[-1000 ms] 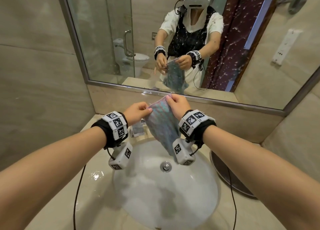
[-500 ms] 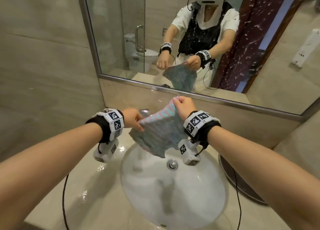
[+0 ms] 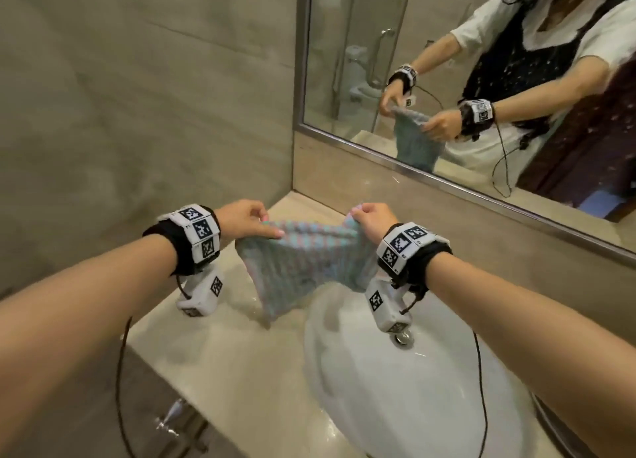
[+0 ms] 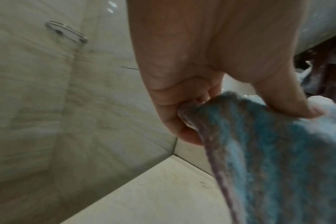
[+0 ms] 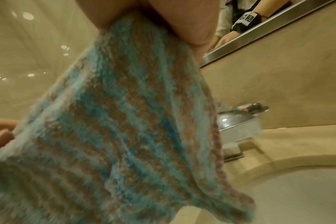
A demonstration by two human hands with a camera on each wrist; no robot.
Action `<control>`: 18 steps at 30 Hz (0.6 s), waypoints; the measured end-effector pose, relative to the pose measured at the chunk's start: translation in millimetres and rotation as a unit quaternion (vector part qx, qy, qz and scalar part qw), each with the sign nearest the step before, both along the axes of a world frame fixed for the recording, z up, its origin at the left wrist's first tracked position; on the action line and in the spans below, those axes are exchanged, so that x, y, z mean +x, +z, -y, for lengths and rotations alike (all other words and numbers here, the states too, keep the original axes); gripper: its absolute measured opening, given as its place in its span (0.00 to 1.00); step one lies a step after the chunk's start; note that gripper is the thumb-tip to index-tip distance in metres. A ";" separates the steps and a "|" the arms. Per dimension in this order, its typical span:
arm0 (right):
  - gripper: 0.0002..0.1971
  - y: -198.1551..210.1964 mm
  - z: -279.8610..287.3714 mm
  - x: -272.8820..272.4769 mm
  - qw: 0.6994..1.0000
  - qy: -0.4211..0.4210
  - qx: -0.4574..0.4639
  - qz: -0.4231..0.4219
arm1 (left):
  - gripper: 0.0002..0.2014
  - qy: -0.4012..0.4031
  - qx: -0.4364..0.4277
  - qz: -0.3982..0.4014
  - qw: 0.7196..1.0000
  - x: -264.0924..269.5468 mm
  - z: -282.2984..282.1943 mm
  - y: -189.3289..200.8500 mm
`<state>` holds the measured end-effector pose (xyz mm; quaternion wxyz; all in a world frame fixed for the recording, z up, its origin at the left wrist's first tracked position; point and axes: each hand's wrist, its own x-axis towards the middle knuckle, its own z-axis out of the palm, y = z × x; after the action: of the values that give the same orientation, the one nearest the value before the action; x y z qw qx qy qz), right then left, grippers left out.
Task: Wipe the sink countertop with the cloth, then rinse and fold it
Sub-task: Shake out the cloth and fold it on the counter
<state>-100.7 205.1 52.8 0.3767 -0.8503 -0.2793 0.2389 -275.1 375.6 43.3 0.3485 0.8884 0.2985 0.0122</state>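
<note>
Beige countertop (image 3: pixel 241 364), one sink (image 3: pixel 413 406), one cloth (image 3: pixel 303 264) pinched by left hand (image 3: pixel 246 221) and right hand (image 3: pixel 373 220) fingers.

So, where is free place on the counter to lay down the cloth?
Bare countertop lies left of the basin, up to the side wall, under the hanging cloth. A dark tray borders the basin's right.

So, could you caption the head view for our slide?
Both hands, left and right, hold the striped cloth spread above the countertop.
</note>
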 end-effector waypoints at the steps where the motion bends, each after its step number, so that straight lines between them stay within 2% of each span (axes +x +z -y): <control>1: 0.18 -2.9 -10.0 -2.9 1.000 0.004 -0.001 0.004 | 0.13 0.015 -0.008 0.008 1.000 -8.4 -7.9 -1.2; 4: 0.12 -8.8 -40.1 -12.9 1.000 0.002 0.020 0.023 | 0.11 0.066 -0.037 0.054 0.996 -32.2 -33.8 -8.4; 6: 0.16 -12.8 -61.8 -19.1 0.998 0.003 0.056 0.015 | 0.12 0.104 -0.057 0.099 0.988 -47.9 -47.9 -9.3; 10: 0.17 -12.6 -97.7 -25.5 0.993 0.001 0.115 -0.036 | 0.14 0.197 0.006 0.193 0.961 -69.7 -70.7 -0.1; 12: 0.18 -10.8 -108.7 -27.6 0.990 0.005 0.130 -0.049 | 0.14 0.222 0.020 0.216 0.951 -77.4 -74.5 4.8; 15: 0.18 -19.6 -108.6 -32.4 0.993 0.031 0.109 -0.034 | 0.14 0.198 -0.029 0.189 0.961 -88.4 -69.8 1.2; 18: 0.12 -48.3 -90.3 -36.1 0.997 0.074 0.008 -0.002 | 0.15 0.146 -0.064 0.052 0.986 -102.7 -57.0 -24.3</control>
<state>-136.8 295.4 4.5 0.3654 -0.8236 -0.3431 0.2655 -377.8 432.6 19.0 0.4144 0.8093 0.4063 0.0903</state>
